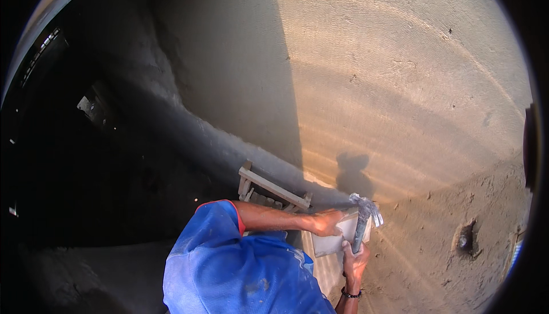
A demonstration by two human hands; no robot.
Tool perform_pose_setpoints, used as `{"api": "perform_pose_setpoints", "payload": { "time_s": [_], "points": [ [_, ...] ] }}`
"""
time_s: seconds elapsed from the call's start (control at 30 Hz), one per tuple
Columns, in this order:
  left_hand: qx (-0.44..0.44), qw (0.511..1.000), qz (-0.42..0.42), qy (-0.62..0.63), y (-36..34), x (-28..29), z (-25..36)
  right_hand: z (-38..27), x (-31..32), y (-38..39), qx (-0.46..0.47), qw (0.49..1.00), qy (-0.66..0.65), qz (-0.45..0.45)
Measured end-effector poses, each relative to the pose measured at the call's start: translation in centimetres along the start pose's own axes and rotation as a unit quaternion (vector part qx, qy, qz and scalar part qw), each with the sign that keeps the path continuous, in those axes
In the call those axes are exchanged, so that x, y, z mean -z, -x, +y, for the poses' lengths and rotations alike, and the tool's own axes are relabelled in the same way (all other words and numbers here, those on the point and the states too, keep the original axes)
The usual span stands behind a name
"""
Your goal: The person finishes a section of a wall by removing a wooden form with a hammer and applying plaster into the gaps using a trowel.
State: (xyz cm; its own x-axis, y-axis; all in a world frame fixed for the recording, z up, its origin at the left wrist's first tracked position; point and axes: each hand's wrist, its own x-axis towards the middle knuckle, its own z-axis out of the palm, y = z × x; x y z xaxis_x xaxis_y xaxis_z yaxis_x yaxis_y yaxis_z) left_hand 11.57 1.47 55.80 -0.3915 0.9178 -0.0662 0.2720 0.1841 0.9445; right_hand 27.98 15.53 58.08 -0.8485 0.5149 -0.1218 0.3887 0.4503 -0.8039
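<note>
Half-shaded wall [400, 97], hammer [361, 222] in right hand [355, 260]

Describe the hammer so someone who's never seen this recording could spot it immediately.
Start at the sunlit wall, then drop to the right of the blue shirt. There, the right hand grips the hammer, head toward the picture's top. Its dark handle and forked metal claw set it apart from the pale flat piece behind it.
</note>
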Motion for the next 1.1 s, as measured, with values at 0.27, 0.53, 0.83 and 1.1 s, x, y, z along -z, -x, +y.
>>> {"api": "perform_pose_setpoints", "payload": {
  "time_s": [0.27, 0.53, 0.83, 1.1],
  "points": [
    [0.036, 0.996, 0.029, 0.079, 0.8, 0.6, 0.1, -0.7, -0.1, -0.8, -0.025, 0.999, -0.025, 0.003],
    [0.062, 0.991, 0.084, 0.079, 1.0, 2.4, 0.6, -3.4, -1.5, -1.5, 0.009, 0.997, -0.076, 0.03],
    [0.09, 0.903, 0.113, 0.405, 1.5, 4.8, -4.6, -5.2, 0.0, -1.3, 0.007, 0.99, -0.104, 0.09],
    [0.168, 0.833, 0.1, 0.518, 0.5, 2.1, -5.5, -5.3, -1.0, 0.4, -0.075, 0.963, -0.217, 0.138]
  ]
}}
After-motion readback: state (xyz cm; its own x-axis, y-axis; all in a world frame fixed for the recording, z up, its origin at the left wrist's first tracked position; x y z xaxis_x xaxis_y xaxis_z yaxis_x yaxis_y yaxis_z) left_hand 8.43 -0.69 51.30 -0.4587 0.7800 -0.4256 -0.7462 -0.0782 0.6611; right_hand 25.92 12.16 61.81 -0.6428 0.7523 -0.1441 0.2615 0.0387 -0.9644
